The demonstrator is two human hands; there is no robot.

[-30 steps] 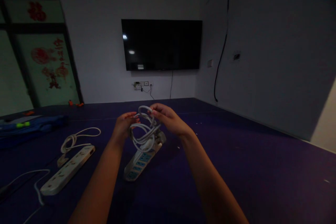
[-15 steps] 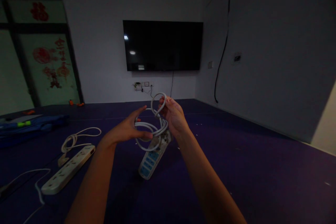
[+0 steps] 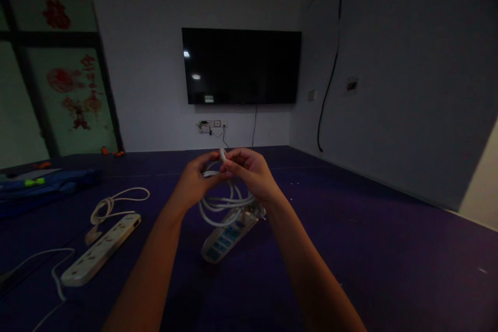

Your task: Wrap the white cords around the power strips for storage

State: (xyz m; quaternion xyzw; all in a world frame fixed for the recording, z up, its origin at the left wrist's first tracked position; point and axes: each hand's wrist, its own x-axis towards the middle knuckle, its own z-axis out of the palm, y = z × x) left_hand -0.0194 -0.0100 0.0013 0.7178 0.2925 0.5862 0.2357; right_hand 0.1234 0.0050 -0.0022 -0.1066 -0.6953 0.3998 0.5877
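Observation:
Between my hands is a looped white power cord (image 3: 221,206). My left hand (image 3: 197,179) is closed on the coils at their upper left. With thumb and fingers pinched, my right hand (image 3: 249,170) grips a loop of the cord at the top, right beside the left fingertips. Below the coils a power strip (image 3: 227,241) with blue sockets and a clear casing hangs tilted, its lower end toward the left. Part of the cord is hidden behind my fingers.
On the purple floor (image 3: 381,270) at left lies a white power strip (image 3: 101,250) with its own cord (image 3: 112,202). Blue cloth (image 3: 58,187) lies farther left. A television (image 3: 243,66) hangs on the far wall, and a black cable (image 3: 330,75) runs down the right wall.
My hands have come together at the top of the coils. The loop in my right hand moved left to my left fingers. The hanging strip has tilted closer to level.

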